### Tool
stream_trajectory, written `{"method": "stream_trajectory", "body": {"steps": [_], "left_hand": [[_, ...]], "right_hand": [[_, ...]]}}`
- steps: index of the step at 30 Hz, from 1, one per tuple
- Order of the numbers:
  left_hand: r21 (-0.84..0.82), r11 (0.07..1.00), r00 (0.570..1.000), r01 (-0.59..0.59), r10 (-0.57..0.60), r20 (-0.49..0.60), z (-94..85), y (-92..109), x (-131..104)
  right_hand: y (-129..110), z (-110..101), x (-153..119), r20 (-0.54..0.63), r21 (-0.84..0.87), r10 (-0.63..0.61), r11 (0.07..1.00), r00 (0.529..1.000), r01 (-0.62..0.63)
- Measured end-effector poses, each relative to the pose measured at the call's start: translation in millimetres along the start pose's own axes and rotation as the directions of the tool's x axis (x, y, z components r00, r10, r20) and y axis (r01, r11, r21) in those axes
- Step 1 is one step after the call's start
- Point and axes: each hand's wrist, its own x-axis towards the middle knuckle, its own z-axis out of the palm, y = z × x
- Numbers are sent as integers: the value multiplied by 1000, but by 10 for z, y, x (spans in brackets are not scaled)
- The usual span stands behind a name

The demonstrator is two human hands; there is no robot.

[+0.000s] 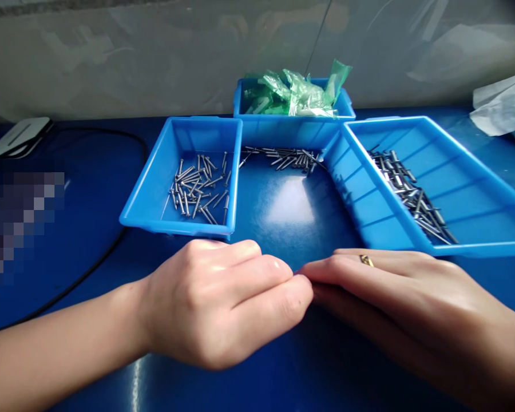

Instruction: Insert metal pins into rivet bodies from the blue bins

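My left hand (227, 303) is closed, knuckles up, in front of the left blue bin (146, 200) that holds screws (193, 189). Its fingertips meet those of my right hand (381, 297), whose fingers are pressed together and which wears a gold ring (366, 261). Whatever lies between the fingertips is hidden. Beyond my right hand stands the right blue bin (476, 200) with metal rivets (424, 212) along its left side. A loose row of metal pins (294, 158) lies on the blue table (257, 377) between the bins.
At the back, a third blue bin (292, 127) holds green plastic bags (300, 94). A black cable (100, 260) runs along the left from a white device (19, 137). White crumpled plastic (504, 103) lies at the far right. A grey wall (154, 57) rises behind.
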Motion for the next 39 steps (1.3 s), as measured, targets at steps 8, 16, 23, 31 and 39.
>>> {"method": "stream_trajectory", "body": {"steps": [8, 16, 23, 31, 39], "left_hand": [[65, 991, 985, -117, 107, 133, -107, -9, 109], [189, 978, 986, -89, 60, 154, -52, -3, 63], [244, 962, 984, -126, 89, 157, -108, -57, 100], [210, 975, 993, -74, 52, 105, -68, 35, 50], [202, 974, 994, -100, 90, 61, -37, 23, 51]], "right_hand": [[-48, 17, 20, -9, -55, -23, 998, 1000, 22], [-56, -17, -52, 6, -97, -56, 994, 998, 57], [-16, -23, -161, -8, -129, -80, 989, 997, 78], [-1, -27, -213, 23, -189, -38, 981, 999, 42], [-13, -6, -263, 15, -223, -22, 975, 1000, 25]]}}
